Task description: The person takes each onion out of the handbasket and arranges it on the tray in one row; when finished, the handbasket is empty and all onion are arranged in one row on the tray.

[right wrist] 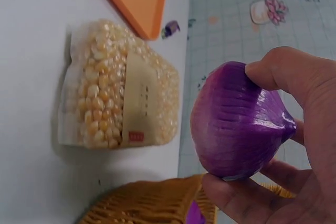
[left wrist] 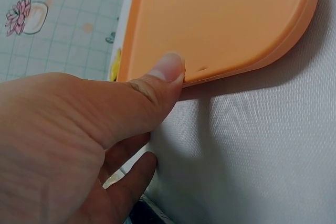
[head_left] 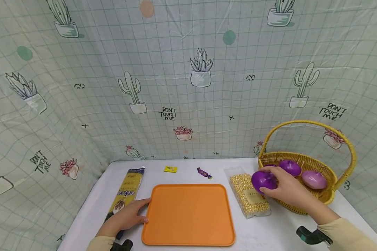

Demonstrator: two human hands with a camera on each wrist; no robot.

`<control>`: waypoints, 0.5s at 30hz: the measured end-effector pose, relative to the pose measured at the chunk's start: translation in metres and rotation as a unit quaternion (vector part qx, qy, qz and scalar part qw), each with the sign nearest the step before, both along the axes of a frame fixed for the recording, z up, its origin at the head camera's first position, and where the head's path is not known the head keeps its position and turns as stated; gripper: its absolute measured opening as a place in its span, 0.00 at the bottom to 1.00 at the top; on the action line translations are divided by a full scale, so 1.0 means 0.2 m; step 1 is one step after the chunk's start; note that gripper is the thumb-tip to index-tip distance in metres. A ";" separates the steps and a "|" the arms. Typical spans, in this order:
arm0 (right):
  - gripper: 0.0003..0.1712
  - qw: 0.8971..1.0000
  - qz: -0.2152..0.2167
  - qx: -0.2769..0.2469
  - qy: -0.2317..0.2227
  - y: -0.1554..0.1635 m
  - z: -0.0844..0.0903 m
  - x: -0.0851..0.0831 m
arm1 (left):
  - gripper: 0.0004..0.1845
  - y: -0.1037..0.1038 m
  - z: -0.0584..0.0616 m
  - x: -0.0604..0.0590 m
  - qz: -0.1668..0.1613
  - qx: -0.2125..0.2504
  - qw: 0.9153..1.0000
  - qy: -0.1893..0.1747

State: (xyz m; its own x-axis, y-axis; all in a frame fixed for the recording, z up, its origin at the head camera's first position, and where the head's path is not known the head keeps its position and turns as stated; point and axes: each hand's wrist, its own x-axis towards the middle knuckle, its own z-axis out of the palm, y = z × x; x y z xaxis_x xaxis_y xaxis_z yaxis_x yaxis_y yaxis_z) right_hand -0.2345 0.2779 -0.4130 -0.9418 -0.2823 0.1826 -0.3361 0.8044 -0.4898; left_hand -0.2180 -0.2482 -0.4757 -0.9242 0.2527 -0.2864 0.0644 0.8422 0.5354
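My right hand [head_left: 286, 184] holds a shiny purple onion [right wrist: 239, 121] between thumb and fingers, raised in front of a yellow wicker basket [head_left: 328, 200]. Beneath the onion, in the head view, lies a clear bag of corn kernels [head_left: 246, 195] with a beige label. More purple onions [head_left: 314, 179] sit inside the basket. On the other side, my left hand [head_left: 127, 218] touches the left edge of an orange tray [head_left: 188, 214]. Its thumb [left wrist: 168, 69] rests on the tray's rim, while the other fingers are spread away from it, partly hidden behind the thumb.
A yellow pasta-like packet [head_left: 128, 184] lies left of the tray, partly under my left hand. Behind the tray are a small yellow packet [head_left: 170, 169] and a purple wrapped candy [head_left: 204, 173]. The basket's tall handle [head_left: 311, 122] arches above it. A patterned cloth [head_left: 188, 97] hangs behind the white table.
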 end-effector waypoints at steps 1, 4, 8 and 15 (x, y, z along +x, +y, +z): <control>0.37 1.000 0.000 -0.001 0.000 -0.01 0.00 0.00 | 0.38 0.00 0.00 0.00 0.000 0.000 1.000 0.000; 0.37 1.000 0.009 -0.008 -0.005 -0.06 -0.02 0.00 | 0.38 0.00 0.00 0.00 0.000 0.000 1.000 -0.003; 0.35 1.000 0.020 -0.007 -0.007 -0.12 -0.04 -0.01 | 0.38 0.01 0.00 -0.01 0.004 -0.001 1.000 -0.008; 0.35 0.999 0.028 0.007 -0.021 -0.25 -0.08 -0.04 | 0.38 0.00 0.00 -0.01 0.006 -0.004 1.000 -0.005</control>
State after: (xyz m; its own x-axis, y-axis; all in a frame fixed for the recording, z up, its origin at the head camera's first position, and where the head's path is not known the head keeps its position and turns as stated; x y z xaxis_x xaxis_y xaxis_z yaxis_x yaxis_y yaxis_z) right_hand -0.2419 0.2276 -0.4298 -0.9312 -0.3367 0.1395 -0.3601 0.7914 -0.4940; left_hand -0.2194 -0.2472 -0.4766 -0.9239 0.2402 -0.2979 0.0494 0.8469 0.5294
